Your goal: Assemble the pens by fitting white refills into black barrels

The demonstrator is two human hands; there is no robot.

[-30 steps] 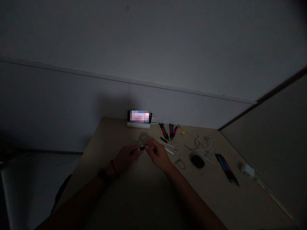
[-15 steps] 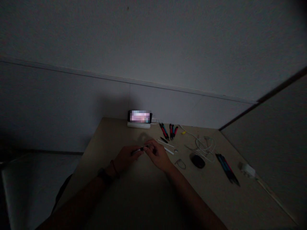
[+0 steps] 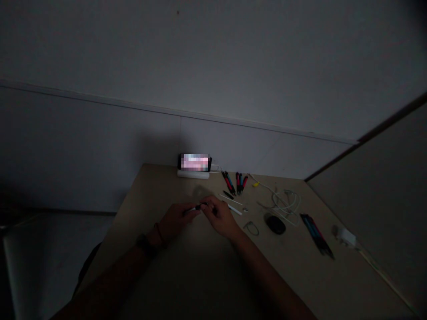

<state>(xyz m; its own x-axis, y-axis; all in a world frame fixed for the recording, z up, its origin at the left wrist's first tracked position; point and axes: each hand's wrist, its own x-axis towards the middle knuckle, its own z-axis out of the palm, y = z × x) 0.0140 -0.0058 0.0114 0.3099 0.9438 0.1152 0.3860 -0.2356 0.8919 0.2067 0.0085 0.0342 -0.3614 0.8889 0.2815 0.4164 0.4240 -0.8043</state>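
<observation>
a slim pen (image 3: 196, 207), dark at one end and pale at the other, is pinched between the left hand (image 3: 175, 220) and the right hand (image 3: 218, 218). the hands are brought together around it, near the middle of the pale wooden table (image 3: 160, 191), and the exact finger grip is hidden by the dim light. a dark band (image 3: 144, 245) and a thin cord bracelet (image 3: 157, 233) are worn on the left wrist.

just beside the right hand, a white pen barrel (image 3: 235, 210) is laid on the table, with a white rod (image 3: 230, 198) and a small black pen part (image 3: 228, 194) just beyond it. a small wire loop (image 3: 251, 228) is seen near the right hand. two groups of red-and-blue pens (image 3: 228, 182) (image 3: 240, 181) are laid farther forward, near a phone (image 3: 194, 162) propped on a white power bank (image 3: 192, 174). to the right, a white cable (image 3: 283, 202), a black computer mouse (image 3: 275, 225), a bundle of dark pens (image 3: 316, 234) and a white charger (image 3: 347, 237) are placed.
</observation>
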